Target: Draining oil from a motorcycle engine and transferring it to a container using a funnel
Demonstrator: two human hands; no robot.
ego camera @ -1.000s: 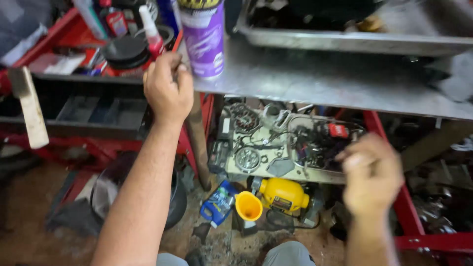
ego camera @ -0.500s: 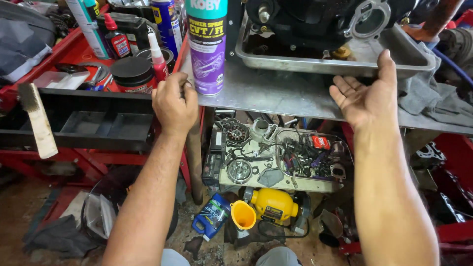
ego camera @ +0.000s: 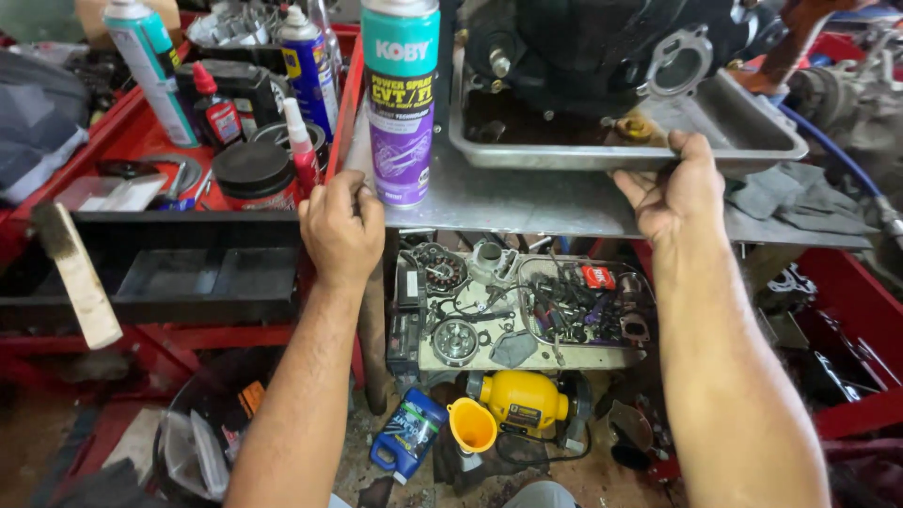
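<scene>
Steel tray (ego camera: 752,132) (engine part (ego camera: 602,47) inside) sits on the bench (ego camera: 527,202); the right hand (ego camera: 673,193) grips its near rim, fingers curled. The left hand (ego camera: 340,230) clutches the bench edge beside a spray can (ego camera: 400,103). Seemingly bracing to shift the tray: any pull needs steady, level force.

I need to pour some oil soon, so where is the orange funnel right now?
In the head view the orange funnel stands on the floor under the metal table, between the blue bottle and the yellow machine, low between the person's two forearms.
</scene>
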